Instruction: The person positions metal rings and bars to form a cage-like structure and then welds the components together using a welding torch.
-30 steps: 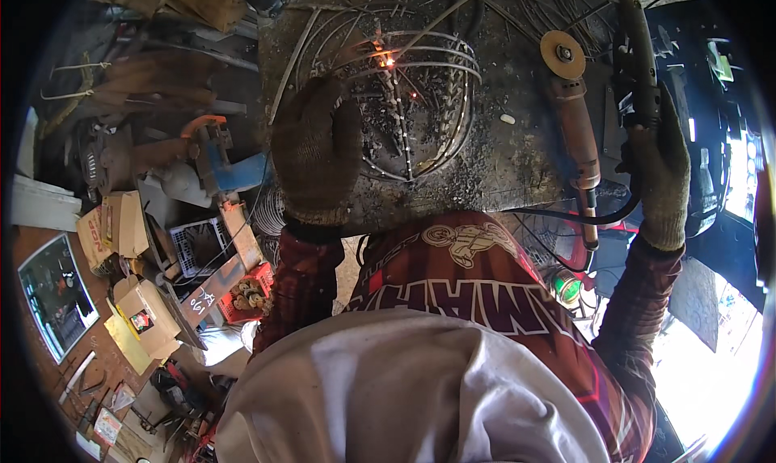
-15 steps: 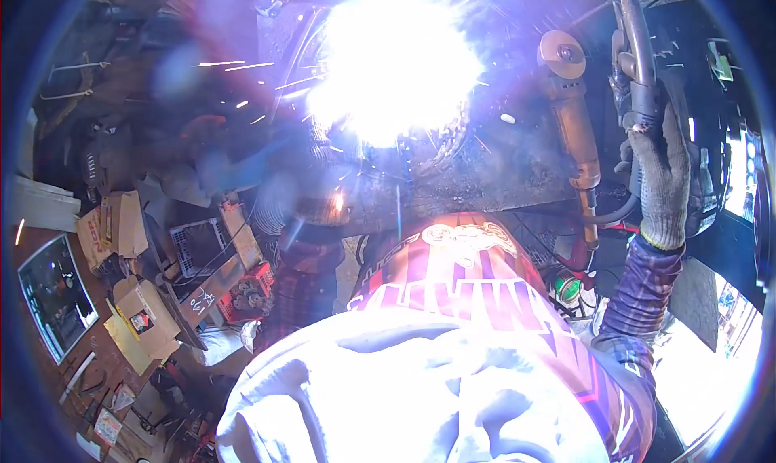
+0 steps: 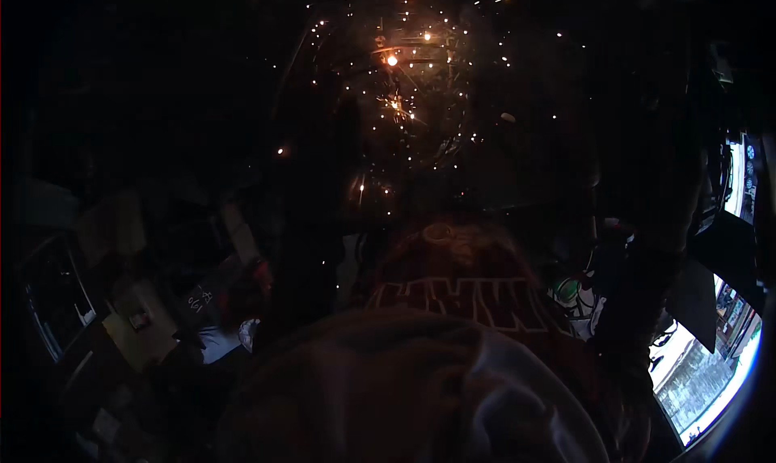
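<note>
A: Where are the hands right now?

B: Too dark to make out. The head view is almost black, so I cannot tell whether either hand is open, closed or gripping anything, nor whether they are apart or together. A dim, long shape that may be the left forearm [image 3: 311,245] rises up the middle-left toward the far sparks.

A: And what are they working on?

B: At the far centre there is a shower of small orange sparks [image 3: 404,75], with one brighter glowing orange point [image 3: 392,59] among them. Behind them I can faintly trace thin curved metal wires forming a rounded cage-like frame [image 3: 440,91]. That is the piece in hand, lying well ahead of the person, and the sparks likely fan out because hot metal is being thrown off one spot on it.

A: Anything nearer?

B: The person's own front fills the near centre: a dark red knitted garment with pale block lettering [image 3: 469,293], soft and ribbed, above a pale grey smooth cloth [image 3: 404,382].

A: And off to the sides?

B: Left, a cluttered desk [image 3: 153,325] with dim flat, boxy shapes. Far right, a bright curved strip of daylight through an opening [image 3: 711,374].
</note>
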{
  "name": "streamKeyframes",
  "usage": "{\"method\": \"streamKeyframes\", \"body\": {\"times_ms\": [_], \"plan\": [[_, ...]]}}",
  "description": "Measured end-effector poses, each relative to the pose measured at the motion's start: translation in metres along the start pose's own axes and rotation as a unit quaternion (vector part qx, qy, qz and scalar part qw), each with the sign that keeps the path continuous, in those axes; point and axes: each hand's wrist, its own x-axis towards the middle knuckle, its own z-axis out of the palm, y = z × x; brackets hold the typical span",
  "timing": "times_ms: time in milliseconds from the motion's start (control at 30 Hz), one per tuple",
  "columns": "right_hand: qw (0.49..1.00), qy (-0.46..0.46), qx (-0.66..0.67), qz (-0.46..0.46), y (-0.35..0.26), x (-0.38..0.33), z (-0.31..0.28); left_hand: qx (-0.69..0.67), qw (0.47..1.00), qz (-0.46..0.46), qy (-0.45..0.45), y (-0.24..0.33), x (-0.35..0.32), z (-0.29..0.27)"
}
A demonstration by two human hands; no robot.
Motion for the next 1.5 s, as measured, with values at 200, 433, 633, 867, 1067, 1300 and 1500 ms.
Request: {"method": "streamKeyframes", "body": {"times_ms": [200,433,633,867,1067,1300,1500], "plan": [[0.995,-0.062,-0.064,0.044,-0.021,0.006,-0.001,0.022,1.000,0.001,0.000,-0.005,-0.006,0.002],[0.979,-0.065,0.099,0.164,-0.069,0.012,0.022,-0.048,0.998,-0.036,-0.014,-0.003,-0.007,-0.001],[0.973,-0.055,0.105,0.197,-0.072,0.011,0.025,-0.095,0.995,-0.025,0.006,0.003,0.001,0.001],[0.973,-0.045,0.107,0.198,-0.076,0.012,0.027,-0.093,0.995,-0.013,0.025,-0.002,-0.003,0.002],[0.971,-0.045,0.128,0.198,-0.079,0.012,0.028,-0.078,0.996,-0.012,0.051,0.004,-0.004,-0.001],[0.983,-0.020,0.035,0.178,-0.079,0.010,0.029,-0.063,0.997,-0.013,0.033,0.003,-0.006,-0.002],[0.990,-0.019,0.005,0.139,-0.067,0.008,0.025,-0.064,0.998,-0.011,0.019,0.005,-0.007,-0.001]]}}
